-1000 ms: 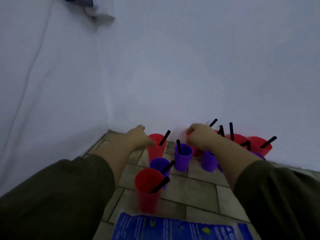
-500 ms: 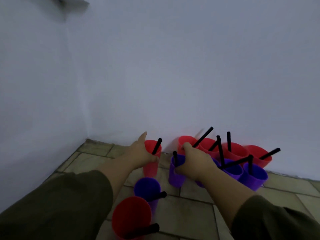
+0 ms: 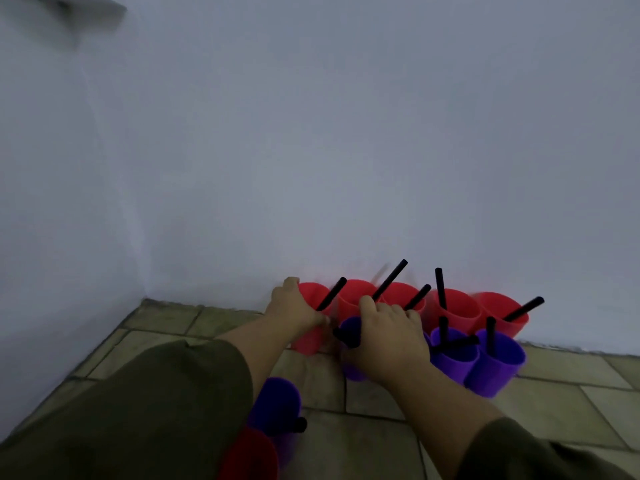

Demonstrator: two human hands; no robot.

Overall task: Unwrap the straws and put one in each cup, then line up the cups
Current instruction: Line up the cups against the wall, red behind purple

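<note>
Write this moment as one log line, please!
step: lining up cups | left hand: holds red cup at wall | right hand: holds purple cup | loose: two cups near sleeve

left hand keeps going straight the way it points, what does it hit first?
The left hand already grips the leftmost red cup and points toward the white wall. Pushed straight on, the cup would likely meet the wall first; the gap behind it is unclear.
</note>
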